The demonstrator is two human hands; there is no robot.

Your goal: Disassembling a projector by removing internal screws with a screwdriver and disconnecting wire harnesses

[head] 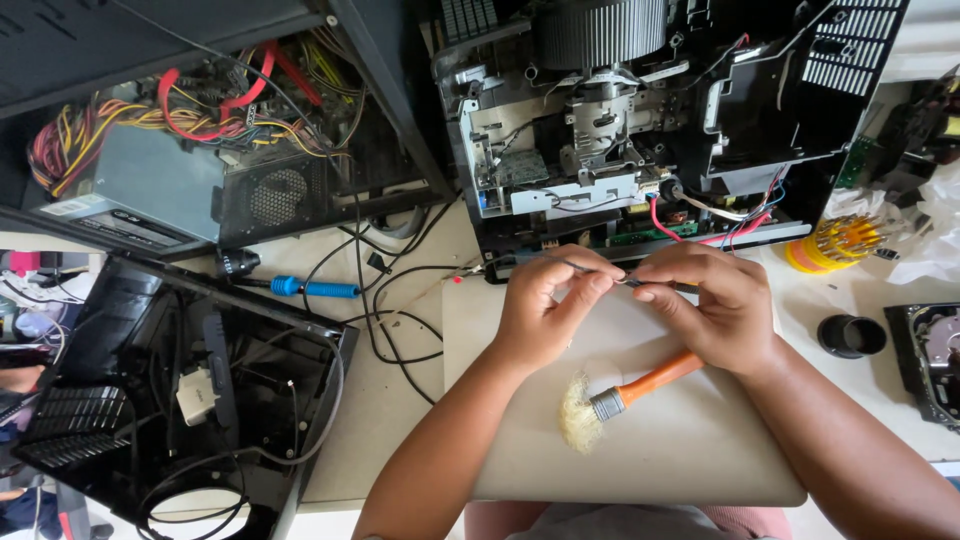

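Note:
Both hands meet over a closed silver laptop (700, 450) in front of me. My left hand (545, 310) and my right hand (715, 305) pinch the two ends of a thin dark metal tool (622, 280), held level between the fingertips. A paintbrush (620, 398) with an orange handle and pale bristles lies on the laptop lid just under my right hand. Beyond the hands stands an opened machine (640, 130) with bare circuit boards, brackets and red wires.
An open computer case (200, 150) with coloured cables sits at the far left. A black cover panel (180, 390) with loose wires lies at the near left. A blue-handled screwdriver (310, 288), a yellow bit set (840, 242), a black cap (850, 335) and a hard drive (930, 360) lie around.

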